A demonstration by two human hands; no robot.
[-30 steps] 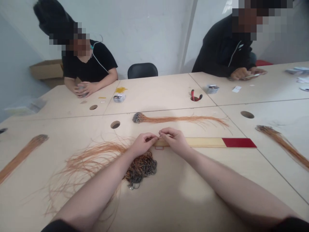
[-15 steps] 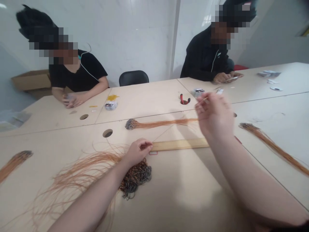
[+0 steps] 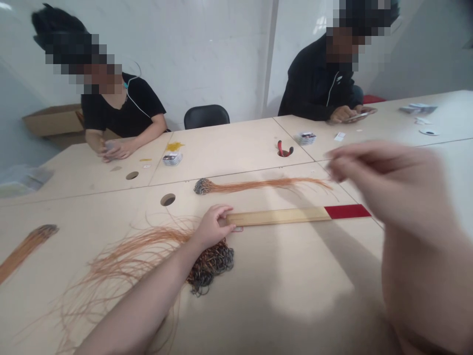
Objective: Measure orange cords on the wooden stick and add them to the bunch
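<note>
Your left hand (image 3: 214, 228) is the one at work: it lies just at the near end of the wooden ruler (image 3: 277, 216), half curled, fingertips against that end. Whether those fingers pinch a fine strand or only touch the wood, you cannot tell from this view. Your right hand (image 3: 391, 182) is raised well off the table, to the right of the ruler's red-painted end. It is blurred, with the fingers drawn together and pointing left, so what it has hold of, if anything, cannot be made out.

The ruler's long axis runs left to right across your front, so the left hand is much nearer to it. Directly below the ruler's left end lies a tangled heap of dark wire loops (image 3: 210, 266), touching your left wrist, with loose orange strands (image 3: 133, 261) fanning away to the left. Beyond the ruler, a straightened bundle of orange wires (image 3: 258, 185) lies nearly parallel to it.

Past that bundle, the pale wooden table (image 3: 236, 148) carries red-handled pliers (image 3: 284, 149) in a round hole. Farther beyond the ruler, a co-worker in a black T-shirt (image 3: 121, 111) sits to the left, and another in a black jacket (image 3: 314, 86) sits to the right.
</note>
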